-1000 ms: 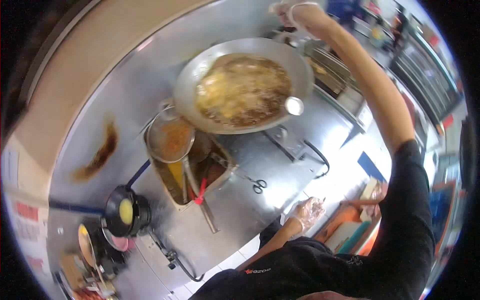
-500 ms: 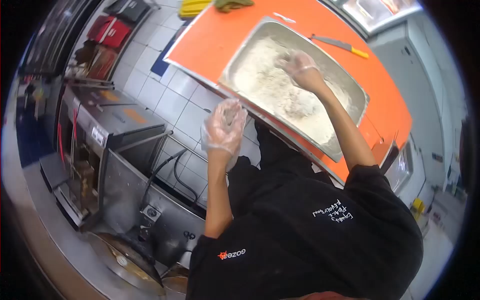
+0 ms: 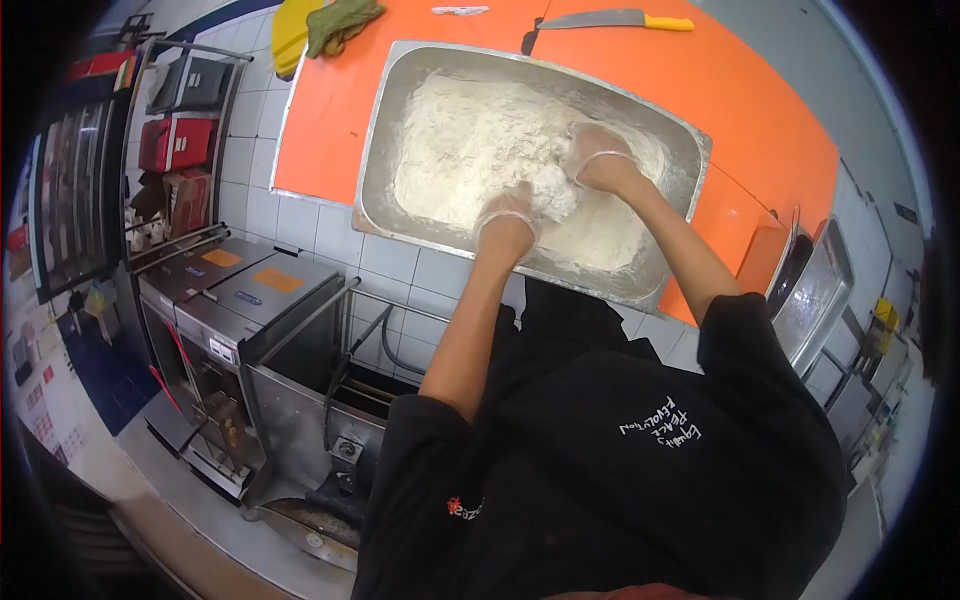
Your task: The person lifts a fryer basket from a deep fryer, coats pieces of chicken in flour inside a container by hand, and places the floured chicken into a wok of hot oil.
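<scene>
A large metal tray (image 3: 375,170) of white flour (image 3: 460,130) sits on the orange table. Both of my hands wear clear plastic gloves and are in the flour. My left hand (image 3: 508,212) is at the near middle of the tray, its fingertips sunk in flour. On the right, my right hand (image 3: 598,155) reaches in with its fingers hidden by flour. Between them lies a lumpy flour-coated piece (image 3: 553,193), close to both hands; whether either one grips it is unclear.
On the orange table (image 3: 750,130) lie a knife (image 3: 610,19) with a yellow handle and a green cloth (image 3: 340,24) beyond the tray. A metal fryer unit (image 3: 250,290) stands at the left, and a wok (image 3: 310,525) at the bottom.
The view has turned from the stove and wok to the flour tray. My left hand has moved from beside the tray into the flour; my right hand remains in it.
</scene>
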`<state>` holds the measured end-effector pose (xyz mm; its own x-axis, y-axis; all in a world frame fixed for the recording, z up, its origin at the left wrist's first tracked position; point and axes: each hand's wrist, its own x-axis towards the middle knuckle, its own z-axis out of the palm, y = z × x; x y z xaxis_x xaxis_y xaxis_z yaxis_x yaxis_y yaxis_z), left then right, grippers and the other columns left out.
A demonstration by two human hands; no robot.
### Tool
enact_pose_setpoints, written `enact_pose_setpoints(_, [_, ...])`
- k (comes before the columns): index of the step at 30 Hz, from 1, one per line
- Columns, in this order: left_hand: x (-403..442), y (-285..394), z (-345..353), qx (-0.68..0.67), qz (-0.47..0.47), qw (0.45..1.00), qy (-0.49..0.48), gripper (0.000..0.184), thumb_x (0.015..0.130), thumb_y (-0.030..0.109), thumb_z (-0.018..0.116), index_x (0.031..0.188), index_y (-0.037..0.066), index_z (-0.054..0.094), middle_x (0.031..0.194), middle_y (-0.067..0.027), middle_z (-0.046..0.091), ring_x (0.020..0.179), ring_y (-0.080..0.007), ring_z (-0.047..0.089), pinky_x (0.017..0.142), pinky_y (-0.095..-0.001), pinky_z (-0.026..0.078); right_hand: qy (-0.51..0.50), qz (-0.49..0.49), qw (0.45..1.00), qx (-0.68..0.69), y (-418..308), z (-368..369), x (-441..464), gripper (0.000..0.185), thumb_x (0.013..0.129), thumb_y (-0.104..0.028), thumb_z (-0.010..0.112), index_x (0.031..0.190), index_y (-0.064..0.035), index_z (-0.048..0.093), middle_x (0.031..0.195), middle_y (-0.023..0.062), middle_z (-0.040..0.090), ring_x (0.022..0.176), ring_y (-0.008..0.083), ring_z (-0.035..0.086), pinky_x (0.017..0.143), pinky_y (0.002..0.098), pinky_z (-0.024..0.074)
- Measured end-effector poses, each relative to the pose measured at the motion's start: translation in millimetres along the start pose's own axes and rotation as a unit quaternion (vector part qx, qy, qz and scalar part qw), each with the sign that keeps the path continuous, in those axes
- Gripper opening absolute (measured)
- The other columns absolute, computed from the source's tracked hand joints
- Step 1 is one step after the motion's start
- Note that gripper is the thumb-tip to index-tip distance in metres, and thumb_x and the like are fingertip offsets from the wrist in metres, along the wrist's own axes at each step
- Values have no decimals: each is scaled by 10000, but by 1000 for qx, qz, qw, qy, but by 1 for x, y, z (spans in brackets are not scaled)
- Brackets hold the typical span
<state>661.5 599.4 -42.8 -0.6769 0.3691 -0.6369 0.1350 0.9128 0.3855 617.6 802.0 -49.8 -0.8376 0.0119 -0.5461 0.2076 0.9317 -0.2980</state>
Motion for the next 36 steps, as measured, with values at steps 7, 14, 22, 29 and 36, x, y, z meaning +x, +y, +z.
enact_pose_setpoints(7, [24,-23,20,90,94,990,61,654,878,363,656,1405,4,514,1188,-264,660,1146,-374,634,959,-441,509,72,-92,949,292,62,27,-19,615,841,-170,687,1398,-4,485,1206,223,658,1083,351,654,951,424,501])
enact_pose_setpoints(14, [-14,50,-47,-9,-20,994,111,391,911,320,593,1123,7,692,1123,-238,684,1096,-374,650,944,-447,516,110,-105,960,234,61,58,-24,650,899,-214,702,1430,39,424,1192,204,642,1123,321,619,996,414,474])
enact_pose_setpoints(22, [-104,152,-113,-48,296,934,-192,298,890,275,605,995,23,722,916,-218,702,914,-376,692,825,-454,557,155,25,918,364,60,81,-51,521,897,-149,684,1322,76,484,1124,199,663,1037,271,650,909,369,516])
enact_pose_setpoints(29, [-110,165,-102,-72,391,891,-218,295,881,252,608,1012,12,719,978,-224,697,931,-365,687,813,-453,553,61,7,941,332,90,98,-32,564,866,-117,693,1323,110,451,1108,248,677,1012,315,666,890,370,529])
enact_pose_setpoints(36, [-117,164,-103,-96,418,878,-213,295,872,228,610,1029,1,715,1040,-231,692,948,-355,683,801,-453,548,230,-49,972,26,107,115,-22,504,949,-173,643,1346,98,493,1128,177,674,969,233,656,835,329,531])
